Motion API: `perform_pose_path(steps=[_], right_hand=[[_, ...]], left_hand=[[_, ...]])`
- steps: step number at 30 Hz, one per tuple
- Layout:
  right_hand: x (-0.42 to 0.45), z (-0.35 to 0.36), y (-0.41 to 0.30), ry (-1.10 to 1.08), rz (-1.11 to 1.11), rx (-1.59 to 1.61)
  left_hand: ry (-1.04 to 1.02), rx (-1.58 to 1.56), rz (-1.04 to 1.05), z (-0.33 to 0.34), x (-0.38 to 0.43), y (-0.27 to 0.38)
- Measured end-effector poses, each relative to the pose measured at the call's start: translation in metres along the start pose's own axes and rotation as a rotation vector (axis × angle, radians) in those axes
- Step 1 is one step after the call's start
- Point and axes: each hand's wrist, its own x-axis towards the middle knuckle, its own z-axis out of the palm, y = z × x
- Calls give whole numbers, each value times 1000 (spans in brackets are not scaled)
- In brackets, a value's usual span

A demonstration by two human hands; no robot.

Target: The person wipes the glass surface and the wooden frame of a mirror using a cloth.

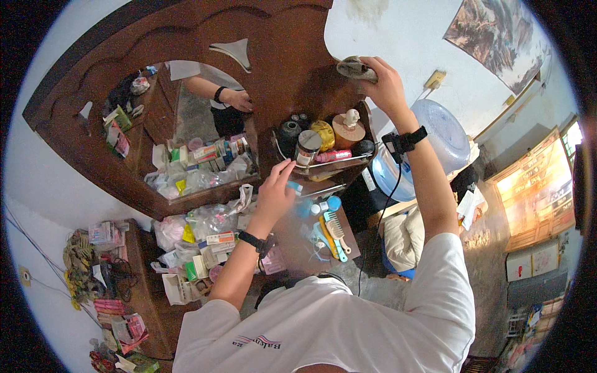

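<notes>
My right hand (385,88) is raised at the dresser's upper right edge, closed around a bunched grey cloth (357,69) that lies against the brown wooden back panel (298,51). Lower down, my left hand (276,192) has its fingers extended beside a small shelf with a metal rail (326,164); whether it touches the shelf I cannot tell. On that shelf stand a lidded jar (308,148), a gold round object (323,134), a pink tube (334,155), a dark bottle (290,133) and a wooden container topped by a white figurine (351,117).
Combs (334,228) and blue-lidded containers (333,203) lie on the dresser top. Boxes (221,238) and plastic bags (210,221) crowd below the mirror (196,107). A large water bottle (440,135) stands at right; a black cable (389,205) hangs from my right wrist.
</notes>
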Motion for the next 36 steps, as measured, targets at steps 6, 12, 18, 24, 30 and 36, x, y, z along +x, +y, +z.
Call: perform_pose_path(steps=[6,12,18,24,30,36], right_hand=[[-17,-1,38,170,351,250],[-37,7,76,341,535,528],[-52,14,101,303,639,593],[-46,32,84,254,709,719],[-44,41,86,316,638,772],[-32,30,89,255,451,377]], left_hand=[[3,6,-7,2,-3,-3],[14,2,5,2,-3,-4],[-15,16,-17,1,-2,0],[-33,-40,-56,-6,-1,7],[-24,-53,-52,-5,0,9],[-23,-62,-58,-3,-1,7]])
